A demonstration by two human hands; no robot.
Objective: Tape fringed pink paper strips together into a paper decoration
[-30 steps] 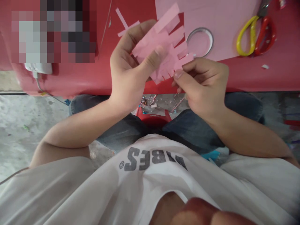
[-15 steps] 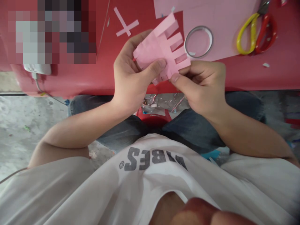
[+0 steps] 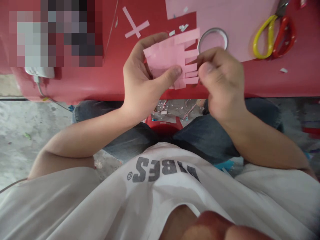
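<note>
Gripping a pink paper piece (image 3: 163, 56) cut into strips along its right side, the left hand (image 3: 141, 78) holds it up over the bench, its fingers curled behind the paper and its thumb (image 3: 172, 72) pressed on the front. The strips stick out to the right, some crossing others in a loose weave. The right hand (image 3: 222, 81) sits at those strip ends, its fingers (image 3: 206, 68) bunched closed and touching the paper's right edge. Blur on that hand hides whether they pinch a strip.

Just behind the paper, a pink sheet (image 3: 237, 23) lies on the red-covered bench (image 3: 265, 80), with small pink scraps (image 3: 183, 27) near its edge. A thin silver ring (image 3: 213, 29) rests on the sheet just beyond the right hand, and scissors with yellow and red handles (image 3: 260, 43) lie at the sheet's far right corner. Two pink paper strips (image 3: 133, 25) form a cross on the red surface to the left, and a white scrap (image 3: 283, 70) sits to the right. A white plug (image 3: 40, 71) with a cable hangs at the bench's near edge.

Below, jeans-clad knees (image 3: 207, 140) flank a red stool (image 3: 163, 124), above a white T-shirt (image 3: 160, 170) printed in grey letters.
</note>
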